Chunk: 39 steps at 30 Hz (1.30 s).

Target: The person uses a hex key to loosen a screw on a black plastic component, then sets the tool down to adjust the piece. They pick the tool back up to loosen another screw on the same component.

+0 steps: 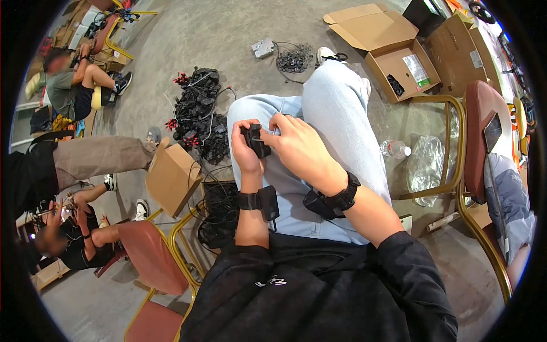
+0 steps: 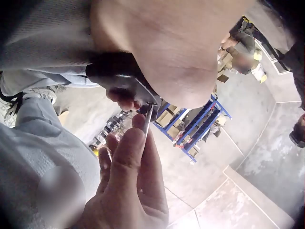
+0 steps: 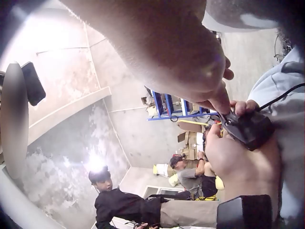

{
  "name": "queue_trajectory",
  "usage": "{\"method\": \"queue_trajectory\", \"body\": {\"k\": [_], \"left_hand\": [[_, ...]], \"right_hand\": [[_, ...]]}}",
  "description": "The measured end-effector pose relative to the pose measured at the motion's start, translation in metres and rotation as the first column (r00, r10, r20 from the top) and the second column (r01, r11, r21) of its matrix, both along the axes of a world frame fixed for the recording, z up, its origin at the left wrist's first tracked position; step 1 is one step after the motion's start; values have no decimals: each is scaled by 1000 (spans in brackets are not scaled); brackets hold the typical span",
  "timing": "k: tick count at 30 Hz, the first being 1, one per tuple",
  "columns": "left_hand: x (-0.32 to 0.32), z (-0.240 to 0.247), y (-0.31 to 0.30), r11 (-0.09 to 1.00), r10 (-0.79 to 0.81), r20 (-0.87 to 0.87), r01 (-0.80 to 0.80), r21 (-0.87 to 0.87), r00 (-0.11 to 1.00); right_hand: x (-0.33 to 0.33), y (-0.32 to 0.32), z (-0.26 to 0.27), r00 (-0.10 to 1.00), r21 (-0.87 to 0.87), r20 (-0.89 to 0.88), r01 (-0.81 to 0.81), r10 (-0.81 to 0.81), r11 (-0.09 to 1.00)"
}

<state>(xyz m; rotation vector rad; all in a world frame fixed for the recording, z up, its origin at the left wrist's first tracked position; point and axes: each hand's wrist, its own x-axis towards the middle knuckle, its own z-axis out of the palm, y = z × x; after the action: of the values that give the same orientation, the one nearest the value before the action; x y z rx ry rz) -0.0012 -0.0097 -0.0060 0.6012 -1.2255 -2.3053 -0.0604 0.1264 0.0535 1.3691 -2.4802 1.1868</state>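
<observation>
My left hand grips a small black plastic device above my lap, its fingers curled round the body. In the right wrist view a hole shows near one end of the black device. My right hand comes in from the side and pinches a thin silver metal tool between thumb and fingers. The tool's tip is right at the end of the device in the left wrist view. Its exact kind cannot be made out, since the fingers cover most of it.
Piles of black parts with cables lie on the floor ahead and left. An open cardboard box stands ahead right. A plastic bottle lies beside my leg. Chairs stand on both sides, and other people sit at the left.
</observation>
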Motion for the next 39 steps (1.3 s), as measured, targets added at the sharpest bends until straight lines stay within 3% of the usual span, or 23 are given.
{"method": "queue_trajectory", "body": {"k": [2, 4, 8, 10, 14, 16, 18, 20, 22, 32, 35, 37, 39], "left_hand": [[0, -4, -3, 999, 2, 0, -2, -48, 1000], [1, -1, -1, 999, -6, -5, 6, -39, 1000], [0, 1, 2, 998, -1, 0, 1, -69, 1000], [1, 0, 0, 999, -16, -13, 15, -43, 1000], [0, 2, 1, 1000, 6, -14, -6, 8, 1000], [-1, 2, 2, 1000, 24, -10, -23, 10, 1000], [-1, 3, 2, 999, 41, -4, -40, 12, 999], [-1, 4, 2, 988, 46, 74, -35, -150, 996], [-3, 6, 4, 990, 51, 83, -39, -137, 995], [-1, -4, -1, 993, 23, 41, -18, -117, 999], [-1, -3, -1, 995, 28, 34, -25, -100, 999], [0, 4, 0, 997, 19, 29, -16, -76, 999], [0, 5, 1, 999, 9, 23, -8, -52, 1000]], "right_hand": [[1, 1, 1, 1000, -9, 9, 15, -14, 1000], [3, 3, 4, 959, 124, 279, 17, -51, 992], [3, 1, 1, 952, 28, 305, 24, -31, 999], [4, 2, 5, 892, 80, 449, 12, -47, 997], [2, 2, 2, 919, 126, 391, 6, -55, 992], [2, 2, 2, 942, 6, 335, 7, -9, 1000], [2, 2, 7, 938, 54, 346, -2, -17, 999], [2, 2, 6, 934, 100, 356, -11, -26, 995], [1, 1, 0, 961, -34, 276, -20, 28, 999], [1, 1, -1, 975, 1, 216, -50, 48, 999], [1, 1, -2, 993, -16, 111, -44, 45, 999], [4, 2, 2, 906, 67, 422, 5, -33, 998], [3, 0, 3, 885, 62, 465, 8, -36, 998]]}}
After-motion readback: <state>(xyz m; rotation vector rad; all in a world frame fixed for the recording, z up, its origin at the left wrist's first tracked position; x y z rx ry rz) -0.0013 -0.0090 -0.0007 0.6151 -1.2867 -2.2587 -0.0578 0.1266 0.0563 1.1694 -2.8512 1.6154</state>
